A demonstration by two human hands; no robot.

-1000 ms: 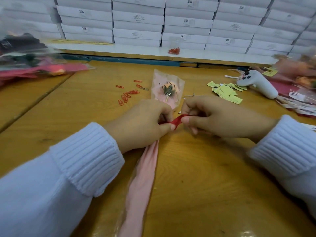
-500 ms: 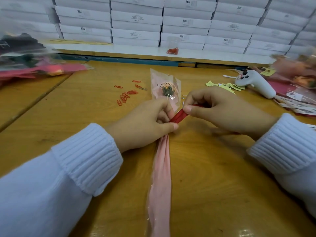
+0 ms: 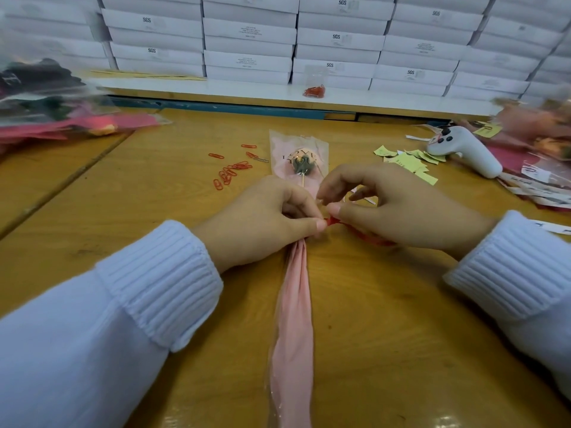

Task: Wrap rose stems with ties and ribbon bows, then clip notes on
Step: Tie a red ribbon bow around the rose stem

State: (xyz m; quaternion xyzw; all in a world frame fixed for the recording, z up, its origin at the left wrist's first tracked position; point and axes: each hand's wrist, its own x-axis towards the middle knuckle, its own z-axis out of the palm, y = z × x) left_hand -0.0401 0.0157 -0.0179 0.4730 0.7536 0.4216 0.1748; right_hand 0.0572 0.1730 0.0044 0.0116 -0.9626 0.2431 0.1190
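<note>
A rose in a pink and clear wrapper [image 3: 292,304] lies lengthwise on the wooden table [image 3: 386,319], its head [image 3: 302,160] pointing away from me. My left hand [image 3: 262,220] grips the gathered wrapper at the neck. My right hand [image 3: 392,208] pinches a red ribbon [image 3: 364,233] right at that neck, thumb and forefinger close to my left thumb. The ribbon trails under my right palm. Red paper clips [image 3: 230,173] lie scattered left of the rose head. Yellow note slips [image 3: 408,159] lie to the right.
A white glue gun [image 3: 466,149] lies at the right, with wrapped roses [image 3: 537,131] and paper strips behind it. A pile of wrapped flowers [image 3: 55,118] sits at the far left. White boxes [image 3: 309,38] are stacked along the back, with a bag of red clips [image 3: 314,90] on the ledge.
The wrapper's tail swung from left-slanting to straight toward me. My right hand moved from pulling the ribbon out sideways to pinching it tight against the neck, fingers lifted.
</note>
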